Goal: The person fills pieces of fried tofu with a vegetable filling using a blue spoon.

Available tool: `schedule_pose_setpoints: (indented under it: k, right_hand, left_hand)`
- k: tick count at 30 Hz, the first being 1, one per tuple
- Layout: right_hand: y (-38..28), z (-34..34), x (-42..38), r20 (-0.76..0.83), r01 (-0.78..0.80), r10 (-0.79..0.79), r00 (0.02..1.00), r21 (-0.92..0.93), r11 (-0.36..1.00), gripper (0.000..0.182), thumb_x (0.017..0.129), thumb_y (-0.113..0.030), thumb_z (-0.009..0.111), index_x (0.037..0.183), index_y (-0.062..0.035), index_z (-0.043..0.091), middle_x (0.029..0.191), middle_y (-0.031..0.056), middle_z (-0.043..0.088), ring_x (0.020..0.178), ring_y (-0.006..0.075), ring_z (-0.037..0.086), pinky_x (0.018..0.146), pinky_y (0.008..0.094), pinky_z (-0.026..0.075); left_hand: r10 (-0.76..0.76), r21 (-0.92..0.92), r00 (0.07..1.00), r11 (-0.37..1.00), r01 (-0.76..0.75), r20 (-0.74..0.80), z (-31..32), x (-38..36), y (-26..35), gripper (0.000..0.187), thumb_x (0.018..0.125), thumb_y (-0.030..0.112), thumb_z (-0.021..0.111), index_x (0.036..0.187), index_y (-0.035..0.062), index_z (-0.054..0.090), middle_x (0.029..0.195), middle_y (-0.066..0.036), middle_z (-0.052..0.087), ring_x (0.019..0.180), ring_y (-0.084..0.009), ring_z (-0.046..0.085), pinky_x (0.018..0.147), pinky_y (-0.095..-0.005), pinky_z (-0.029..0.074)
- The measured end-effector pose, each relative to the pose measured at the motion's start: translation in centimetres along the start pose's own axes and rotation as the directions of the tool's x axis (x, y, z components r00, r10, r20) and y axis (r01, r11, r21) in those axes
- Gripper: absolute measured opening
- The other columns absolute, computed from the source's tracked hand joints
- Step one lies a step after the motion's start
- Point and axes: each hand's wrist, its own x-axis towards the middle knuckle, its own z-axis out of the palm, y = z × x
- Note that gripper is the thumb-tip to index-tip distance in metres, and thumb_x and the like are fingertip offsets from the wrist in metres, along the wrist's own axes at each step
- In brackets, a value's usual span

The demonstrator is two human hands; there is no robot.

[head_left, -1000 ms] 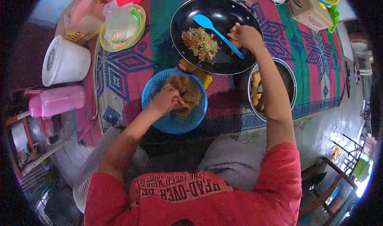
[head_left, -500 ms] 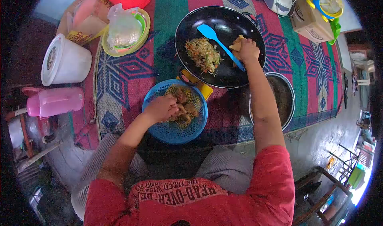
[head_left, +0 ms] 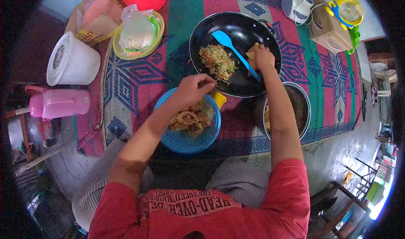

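My left hand (head_left: 195,88) is over the far rim of a blue plastic basket (head_left: 185,147), close to the wok's near edge. Its fingers are drawn together; whether anything is in them is hidden. Crinkled brown fried food (head_left: 188,121) lies in the basket. Inside the black wok (head_left: 236,21), my right hand (head_left: 262,56) has its fingers closed around yellow-brown food pieces (head_left: 252,56) that look like fried tofu. A blue spatula (head_left: 236,54) lies between these and a heap of shredded vegetables (head_left: 218,62).
Right of the basket stands a metal-rimmed bowl (head_left: 306,121), partly behind my right forearm. A white bucket (head_left: 78,62), a pink thermos jug (head_left: 63,104) and a yellow basket (head_left: 124,53) with a plastic bag are on the left. A cardboard box (head_left: 331,34) sits far right.
My left hand has lifted from the food in the blue basket and moved up and right toward the wok. My right hand stays at the yellow-brown pieces. The view has shifted slightly.
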Motion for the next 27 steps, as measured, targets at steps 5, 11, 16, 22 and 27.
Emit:
schedule_pose_setpoints:
  k: [5,11,16,22,27]
  right_hand:
    - [-1.0,2.0,0.0,-0.002,-0.044,0.044,0.999,-0.138,0.989,0.031,0.082,-0.029,0.043,0.11,-0.0155,0.045,0.107,0.012,0.047,0.1,0.0255,0.049,0.076,0.0388,0.046]
    - [-0.7,-0.8,-0.3,-0.022,-0.124,0.131,0.991,0.209,0.97,0.034,0.077,-0.024,0.053,0.108,-0.012,0.046,0.103,0.0137,0.049,0.093,0.0252,0.052,0.077,0.0338,0.044]
    - [-2.5,-5.8,-1.6,0.106,-0.043,-0.174,0.979,0.943,0.33,0.038,0.073,-0.013,0.057,0.108,-0.0096,0.044,0.096,0.0073,0.049,0.089,0.0177,0.051,0.073,0.0275,0.043]
    - [-6.7,-7.1,-3.4,0.112,-0.313,-0.489,0.865,0.882,-0.352,0.037,0.073,-0.008,0.055,0.107,-0.0002,0.043,0.097,0.006,0.049,0.086,0.0133,0.049,0.075,0.0249,0.041]
    - [-7.6,-7.9,-3.8,0.042,-0.068,-0.392,0.919,0.996,-0.053,0.034,0.07,-0.014,0.065,0.098,-0.0009,0.05,0.089,0.0054,0.054,0.08,0.0122,0.052,0.072,0.0239,0.042]
  left_hand:
    - [0.039,-0.152,0.999,0.987,-0.043,-0.032,1.7,0.8,-0.1,0.021,0.078,0.021,0.057,0.091,0.0047,0.06,0.075,-0.007,0.061,0.068,-0.0126,0.058,0.061,-0.0267,0.045]
    - [0.046,-0.213,0.994,0.975,-0.067,-0.102,1.9,1.8,-1.9,0.02,0.079,0.019,0.055,0.094,0.0054,0.058,0.075,-0.003,0.061,0.065,-0.0113,0.056,0.059,-0.0259,0.045]
    - [-0.09,-0.532,0.995,0.845,0.052,-0.046,1.2,4.1,-1.0,0.035,0.084,0.018,0.051,0.117,0.0095,0.045,0.101,-0.002,0.055,0.086,-0.0133,0.054,0.074,-0.0271,0.045]
    - [0.006,-0.859,1.0,0.511,-0.028,-0.029,0.3,4.9,0.6,0.047,0.083,0.02,0.051,0.126,0.0157,0.032,0.114,-0.003,0.046,0.1,-0.0151,0.048,0.08,-0.0334,0.044]
    - [-0.124,-0.847,0.985,0.531,-0.036,-0.12,0.4,5.1,0.7,0.038,0.081,0.013,0.054,0.117,0.0133,0.041,0.098,-0.003,0.052,0.088,-0.0135,0.053,0.069,-0.03,0.05]
